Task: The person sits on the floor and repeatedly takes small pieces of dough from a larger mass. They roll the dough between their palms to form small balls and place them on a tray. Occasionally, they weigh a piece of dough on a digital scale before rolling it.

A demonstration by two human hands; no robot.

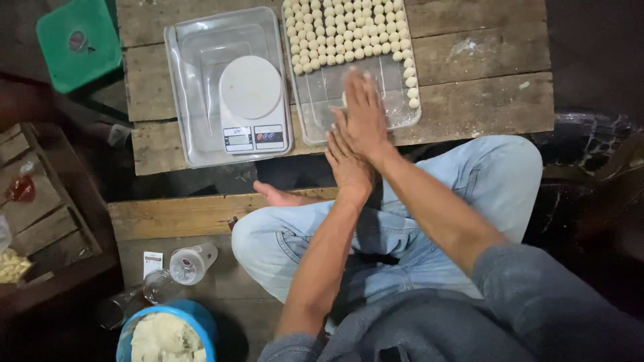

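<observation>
As seen from above, palms pressed flat together:
Hands: left hand (349,164) against right hand (364,114) — contents between them hidden.
Trays: two — dough balls (349,30) fill tray (396,114); scale (251,104) on tabletop (483,80).

A white round-topped kitchen scale (253,107) shows a small grey screen (238,139) beside what looks like a red-and-blue label (269,137).
</observation>
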